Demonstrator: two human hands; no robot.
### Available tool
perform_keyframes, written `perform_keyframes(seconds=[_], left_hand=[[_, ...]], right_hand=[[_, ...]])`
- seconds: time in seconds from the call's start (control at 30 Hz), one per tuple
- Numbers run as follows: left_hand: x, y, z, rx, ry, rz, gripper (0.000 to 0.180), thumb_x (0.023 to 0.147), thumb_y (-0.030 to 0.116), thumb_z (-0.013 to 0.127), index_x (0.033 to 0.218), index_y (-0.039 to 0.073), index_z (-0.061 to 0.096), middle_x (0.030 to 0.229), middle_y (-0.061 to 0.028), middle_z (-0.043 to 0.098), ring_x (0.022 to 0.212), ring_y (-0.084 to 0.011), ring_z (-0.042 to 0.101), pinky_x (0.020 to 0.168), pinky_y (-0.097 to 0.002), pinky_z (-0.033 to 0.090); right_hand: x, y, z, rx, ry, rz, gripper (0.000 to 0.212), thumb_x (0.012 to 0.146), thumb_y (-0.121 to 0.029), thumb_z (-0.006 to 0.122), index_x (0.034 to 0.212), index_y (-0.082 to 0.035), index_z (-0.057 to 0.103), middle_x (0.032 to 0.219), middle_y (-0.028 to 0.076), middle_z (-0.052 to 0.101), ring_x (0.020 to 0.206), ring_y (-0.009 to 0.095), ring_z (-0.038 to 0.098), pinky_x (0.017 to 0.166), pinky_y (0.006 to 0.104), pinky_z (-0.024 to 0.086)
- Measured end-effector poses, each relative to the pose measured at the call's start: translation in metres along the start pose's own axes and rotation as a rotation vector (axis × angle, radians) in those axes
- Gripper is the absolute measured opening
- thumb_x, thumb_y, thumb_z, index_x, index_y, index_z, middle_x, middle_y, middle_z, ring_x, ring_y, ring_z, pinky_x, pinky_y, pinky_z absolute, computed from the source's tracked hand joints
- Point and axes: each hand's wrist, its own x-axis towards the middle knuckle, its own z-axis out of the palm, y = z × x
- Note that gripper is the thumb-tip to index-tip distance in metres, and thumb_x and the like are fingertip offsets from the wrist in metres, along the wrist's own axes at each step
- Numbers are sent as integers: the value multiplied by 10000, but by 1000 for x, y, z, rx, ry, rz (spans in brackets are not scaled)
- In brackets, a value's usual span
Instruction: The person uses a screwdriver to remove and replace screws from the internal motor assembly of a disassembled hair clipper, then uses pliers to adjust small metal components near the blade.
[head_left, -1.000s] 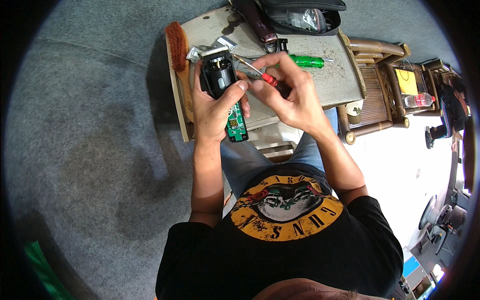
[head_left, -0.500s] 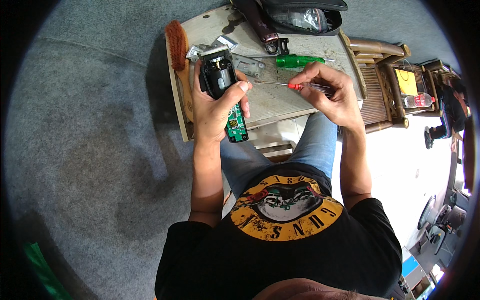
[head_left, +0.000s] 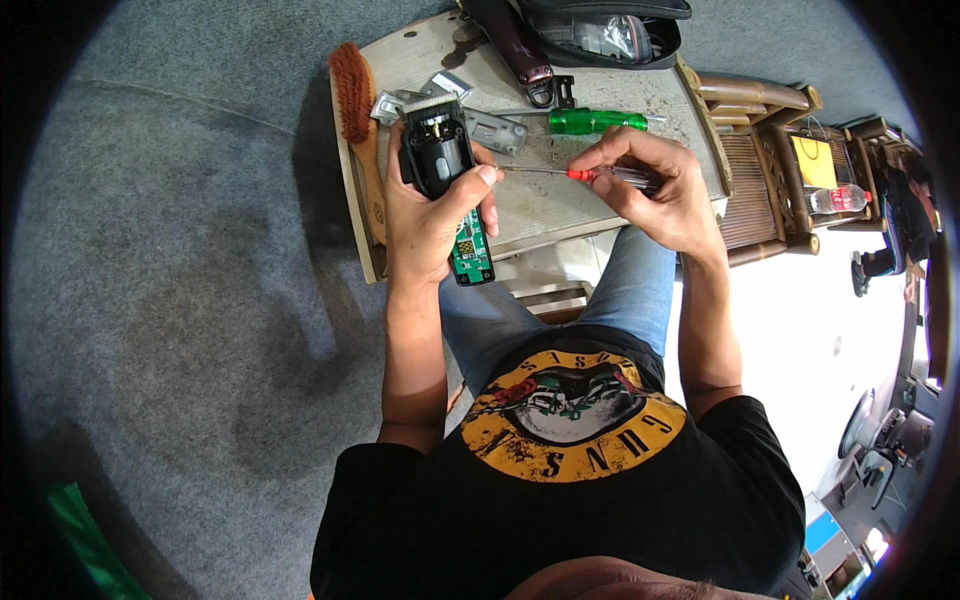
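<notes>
My left hand (head_left: 422, 235) is closed around a hair clipper (head_left: 441, 165) held upright above the table edge, its blade at the top. The lower housing is off, baring a green circuit board (head_left: 474, 248). Between the thumb and fingers of my right hand (head_left: 672, 190) is a screwdriver (head_left: 580, 175) with a red collar and a clear handle. Its shaft points left, and the tip meets my left fingertips beside the clipper. Whether the tip touches a screw is too small to tell. Behind the clipper lies a grey metal housing part (head_left: 500, 134).
On the wooden table (head_left: 545, 215) lie a green-handled screwdriver (head_left: 598, 122), a wooden brush (head_left: 352, 100) and a dark brown clipper (head_left: 513, 45). An open black case (head_left: 665, 45) stands at the back. Bamboo furniture (head_left: 745, 195) with a bottle (head_left: 840, 199) is on the right.
My right hand has shifted slightly left with the screwdriver, bringing its tip up to my left fingertips. The left hand and clipper have hardly moved.
</notes>
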Motion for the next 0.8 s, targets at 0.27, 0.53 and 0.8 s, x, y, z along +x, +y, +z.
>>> perform_keyframes(seconds=[0.27, 0.53, 0.8], left_hand=[[1, 0, -1, 0, -8, -4, 486, 859, -26, 751, 1236, 46, 453, 866, -112, 696, 548, -152, 663, 453, -317, 587], [0, -1, 0, 12, -17, 19, 487, 860, -21, 751, 1235, 47, 448, 861, -98, 692, 553, -147, 661, 457, -310, 584], [2, 4, 7, 36, 37, 8, 461, 861, -31, 738, 1218, 40, 456, 873, -97, 681, 539, -148, 644, 440, -307, 554]], right_hand=[[2, -1, -1, -67, 6, -60, 251, 878, -6, 663, 1082, -15, 809, 870, 33, 712, 763, 47, 619, 635, 222, 476], [3, -7, -4, -185, -59, -24, 236, 854, 45, 703, 1056, -7, 813, 889, 53, 723, 799, 116, 637, 720, 268, 490], [4, -6, -1, -120, 83, 30, 203, 938, -26, 700, 1110, 6, 801, 976, 44, 755, 816, 49, 654, 719, 216, 531]])
